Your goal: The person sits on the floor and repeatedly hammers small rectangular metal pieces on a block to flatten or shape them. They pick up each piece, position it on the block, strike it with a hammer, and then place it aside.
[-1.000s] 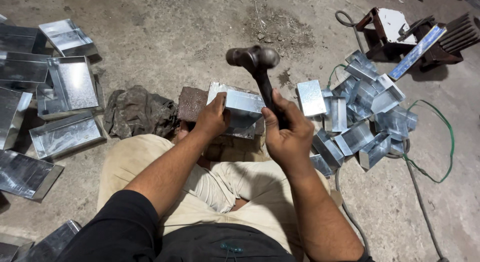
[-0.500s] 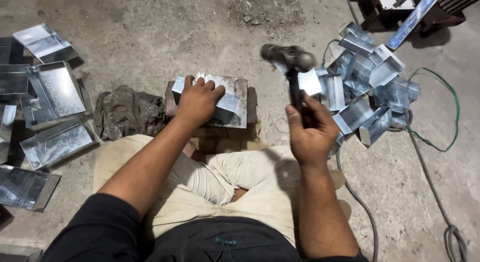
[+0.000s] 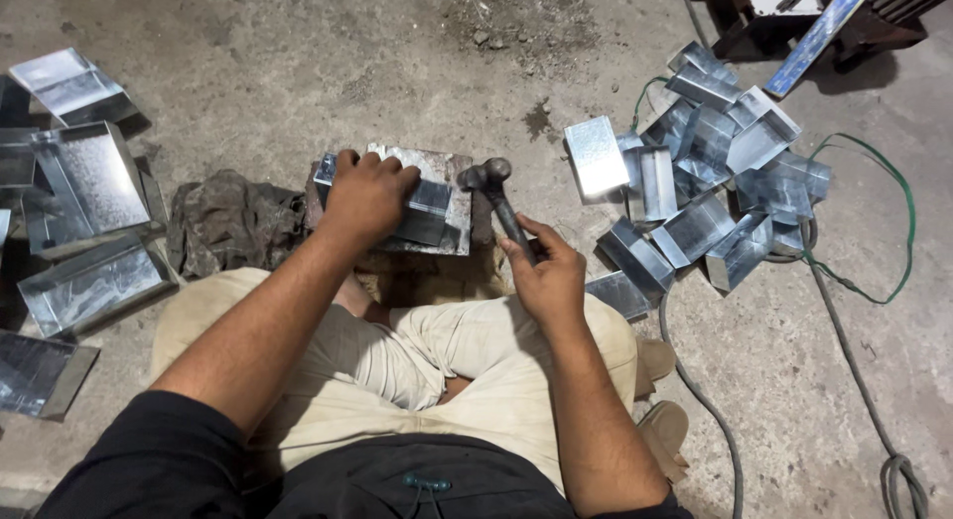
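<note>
Your left hand (image 3: 365,194) presses flat on the sheet-metal piece (image 3: 429,206), which lies on the block (image 3: 449,172). Your right hand (image 3: 544,271), closed around the hammer (image 3: 501,201), is just beside the block. The piece looks light, stiff and sharp-edged; hold its flat face.

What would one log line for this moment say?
left hand: pressing folded metal piece on block | right hand: gripping hammer, head down at piece's edge | metal pile: at right
</note>
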